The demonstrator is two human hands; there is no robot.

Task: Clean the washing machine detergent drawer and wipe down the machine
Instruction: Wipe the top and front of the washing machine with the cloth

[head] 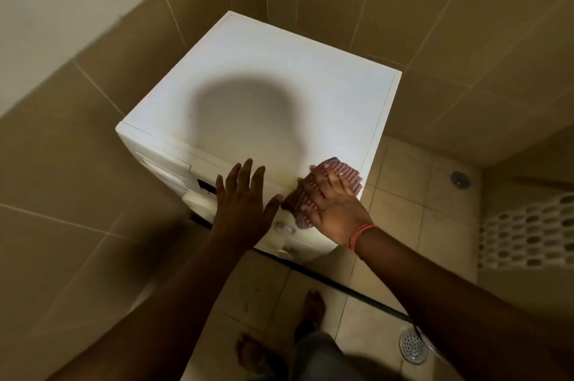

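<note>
Since our right hand (334,205) was pressing the striped cloth (341,174) flat on the washing machine (264,85) top's front right corner, the unwiped lid stretched away up-left, with our left hand (245,203) hovering open beside it, holding nothing.

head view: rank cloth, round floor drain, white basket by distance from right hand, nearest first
1. Cloth, under the right hand on the washing machine front corner.
2. White basket, out to the right.
3. Round floor drain, low on the floor tiles.

Dim, head shadow on washer top (264,76), wide-angle edge warp
</note>
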